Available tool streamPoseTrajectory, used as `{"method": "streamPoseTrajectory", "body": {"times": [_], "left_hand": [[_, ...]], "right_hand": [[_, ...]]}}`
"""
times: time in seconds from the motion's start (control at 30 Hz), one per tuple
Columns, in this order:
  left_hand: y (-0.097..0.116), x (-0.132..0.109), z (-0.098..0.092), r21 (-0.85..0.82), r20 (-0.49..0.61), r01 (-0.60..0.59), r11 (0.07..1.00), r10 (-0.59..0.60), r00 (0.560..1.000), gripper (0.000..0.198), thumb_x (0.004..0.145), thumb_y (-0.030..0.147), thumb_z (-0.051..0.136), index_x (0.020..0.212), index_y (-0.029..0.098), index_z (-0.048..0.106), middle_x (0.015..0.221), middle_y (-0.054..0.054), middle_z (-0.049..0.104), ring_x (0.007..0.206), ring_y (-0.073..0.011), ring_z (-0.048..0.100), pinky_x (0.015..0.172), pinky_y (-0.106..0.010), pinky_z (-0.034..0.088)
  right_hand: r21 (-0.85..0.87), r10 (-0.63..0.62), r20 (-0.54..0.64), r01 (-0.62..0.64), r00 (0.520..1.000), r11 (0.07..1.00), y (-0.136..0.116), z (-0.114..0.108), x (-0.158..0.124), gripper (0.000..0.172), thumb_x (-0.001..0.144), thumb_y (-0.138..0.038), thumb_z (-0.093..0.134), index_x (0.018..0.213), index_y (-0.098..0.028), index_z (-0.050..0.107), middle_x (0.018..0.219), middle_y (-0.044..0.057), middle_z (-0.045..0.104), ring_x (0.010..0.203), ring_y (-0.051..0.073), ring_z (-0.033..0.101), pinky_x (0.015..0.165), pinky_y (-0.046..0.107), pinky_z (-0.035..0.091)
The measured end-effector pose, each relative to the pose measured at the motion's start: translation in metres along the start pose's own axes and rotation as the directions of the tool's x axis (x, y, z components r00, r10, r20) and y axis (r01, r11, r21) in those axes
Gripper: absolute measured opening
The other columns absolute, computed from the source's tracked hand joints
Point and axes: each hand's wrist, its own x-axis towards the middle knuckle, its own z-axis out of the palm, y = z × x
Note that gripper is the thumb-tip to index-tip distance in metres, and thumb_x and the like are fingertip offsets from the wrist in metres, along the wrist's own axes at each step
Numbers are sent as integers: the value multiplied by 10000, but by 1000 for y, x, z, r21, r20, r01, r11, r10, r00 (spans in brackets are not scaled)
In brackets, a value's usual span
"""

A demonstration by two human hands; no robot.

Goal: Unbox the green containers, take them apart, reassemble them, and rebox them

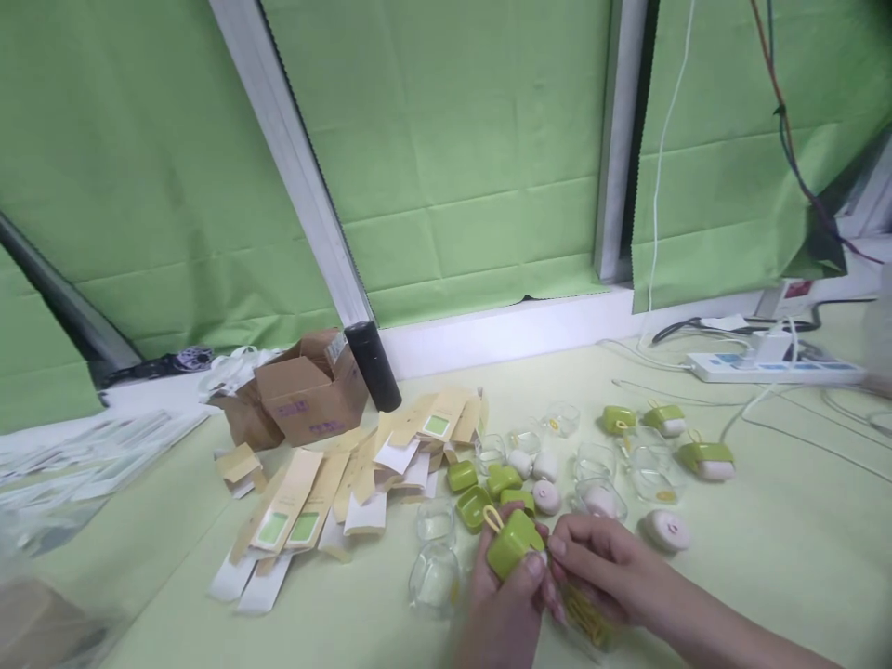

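My left hand [505, 595] is closed around a small green case [514, 546] with a yellow loop at its top. Close against that case, my right hand [603, 567] has thumb and forefinger pinched together; whatever is between them is hidden. A bundle of yellow cords [585, 615] shows below my right fingers, partly covered by them. Just beyond my hands lie several green caps, one of them an open green cap [474, 508], and a round white piece [546, 497]. Another round white piece [667, 531] sits to the right of my right hand.
Clear plastic cups [433, 578] stand around the pieces. Green-and-white assembled units [707, 457] are at the right. Flattened paper boxes [293, 511] spread leftward, near an open cardboard box [307, 395] and a black cylinder [373, 365]. A power strip [780, 369] with cables lies at the back right.
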Motion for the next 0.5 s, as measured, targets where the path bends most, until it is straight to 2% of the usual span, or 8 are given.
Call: {"method": "streamPoseTrajectory", "body": {"times": [0.1,0.27,0.43,0.5], "left_hand": [[3,-5,4,21,-14,-24,1000,24,1000,665,519,362,792,1089,217,482,750,21,576,448,-51,444,410,-192,350],[4,-10,8,84,-3,-43,996,43,999,639,516,359,803,1041,224,466,724,30,574,455,-55,441,406,-178,329],[3,-8,5,154,2,-89,984,89,996,673,508,328,815,1062,253,442,771,17,578,518,-80,482,444,-181,327],[6,-6,2,177,4,-71,982,72,997,716,532,326,805,1128,261,413,801,1,591,579,-108,523,473,-189,341]], "right_hand": [[52,-13,-36,15,999,999,-2,2,-4,463,748,-631,552,681,-176,498,597,-2,607,387,45,355,372,181,186],[142,-37,-43,43,998,989,-9,7,-11,452,736,-599,599,648,-174,472,550,-18,565,381,30,263,377,181,151],[132,-24,-50,31,998,991,-10,5,-12,471,735,-621,584,638,-176,463,514,-79,394,403,31,199,395,189,131],[95,-16,-91,25,996,995,-11,3,-12,452,767,-612,552,654,-185,453,508,-88,344,411,43,236,398,189,161]]}}
